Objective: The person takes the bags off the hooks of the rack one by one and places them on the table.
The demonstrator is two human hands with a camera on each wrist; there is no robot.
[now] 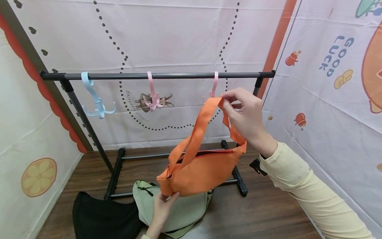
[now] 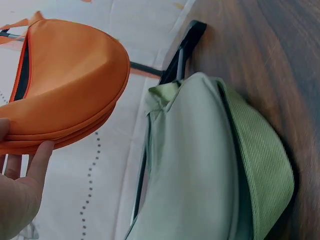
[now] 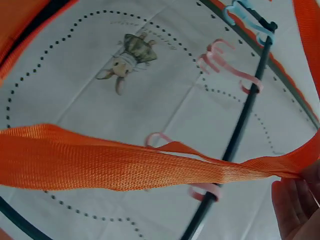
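An orange sling bag hangs in the air in front of a black rack, its zip opening facing up. My right hand pinches the top of its orange strap, close to the right pink hook, which the strap partly hides. At the bag's lower left end, my left hand holds the bottom edge between thumb and fingers. The left wrist view shows that grip on the orange bag from the side. In the right wrist view the strap crosses in front of the rack bar.
A blue hook and another pink hook hang from the black bar. On the wooden floor a light green bag lies below the orange one, beside a black item. Printed curtains surround the rack.
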